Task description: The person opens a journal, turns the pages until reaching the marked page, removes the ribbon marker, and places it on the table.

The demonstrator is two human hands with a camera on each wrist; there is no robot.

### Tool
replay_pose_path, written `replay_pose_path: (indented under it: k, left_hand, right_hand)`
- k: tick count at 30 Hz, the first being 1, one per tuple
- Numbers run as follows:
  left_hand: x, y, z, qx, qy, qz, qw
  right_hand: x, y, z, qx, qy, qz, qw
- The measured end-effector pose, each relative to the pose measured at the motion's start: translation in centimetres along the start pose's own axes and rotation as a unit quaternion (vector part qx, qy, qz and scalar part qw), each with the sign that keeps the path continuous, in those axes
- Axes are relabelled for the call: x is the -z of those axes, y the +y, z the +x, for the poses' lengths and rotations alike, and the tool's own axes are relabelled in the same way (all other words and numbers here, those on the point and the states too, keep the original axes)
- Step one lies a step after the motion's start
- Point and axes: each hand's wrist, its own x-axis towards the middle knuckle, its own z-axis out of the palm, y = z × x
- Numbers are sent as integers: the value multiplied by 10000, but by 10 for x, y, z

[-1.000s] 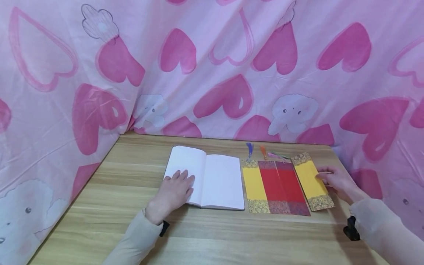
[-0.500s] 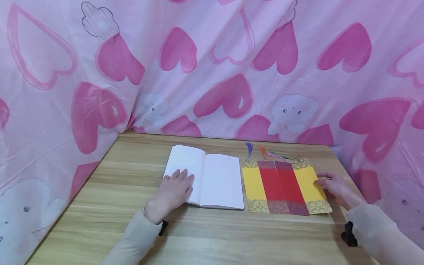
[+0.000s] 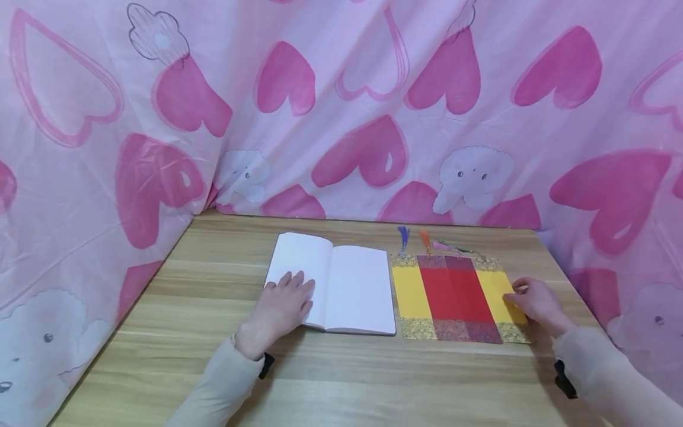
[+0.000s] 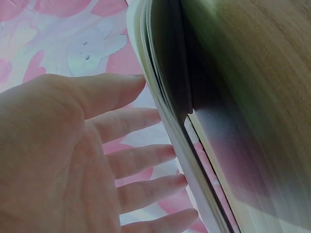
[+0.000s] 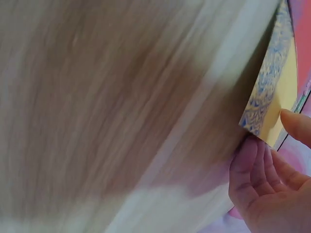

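My left hand (image 3: 278, 307) lies with spread, straight fingers on the left page of an open blank notebook (image 3: 360, 290). In the left wrist view its fingertips touch the page near the curved page edges. My right hand (image 3: 543, 305) pinches the right edge of a yellow bookmark (image 3: 493, 289) with patterned ends; in the right wrist view the thumb is over the card (image 5: 286, 82) and the other fingers are at its edge. Left of this card lie two red bookmarks (image 3: 456, 293) side by side, then another yellow bookmark (image 3: 411, 295) beside the notebook.
Blue (image 3: 403, 238), orange (image 3: 424, 239) and pink (image 3: 444, 245) tassels stretch behind the bookmarks, with a green one beside the pink. Everything lies on a wood-grain table (image 3: 341, 379). A pink heart-patterned cloth (image 3: 357, 151) hangs behind and at both sides.
My right hand has brought the right yellow bookmark from a tilted position down and left, so it now lines up against the red ones. The left hand has stayed on the notebook.
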Motion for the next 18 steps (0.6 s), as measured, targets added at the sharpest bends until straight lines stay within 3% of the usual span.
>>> replay_pose_path:
  k: [7,12,18]
  left_hand:
    - [1,1,0,-19,37,19,10000]
    - [4,1,-1,-48,134,86,9999]
    - [4,-1,-3,-135,358,119,9992]
  right_hand:
    - [2,-7,-3,353,29,-684,9970]
    - [2,-13,-1,764,79,-1387,9874]
    - [-3,-19,2,907,230,-1827,9787]
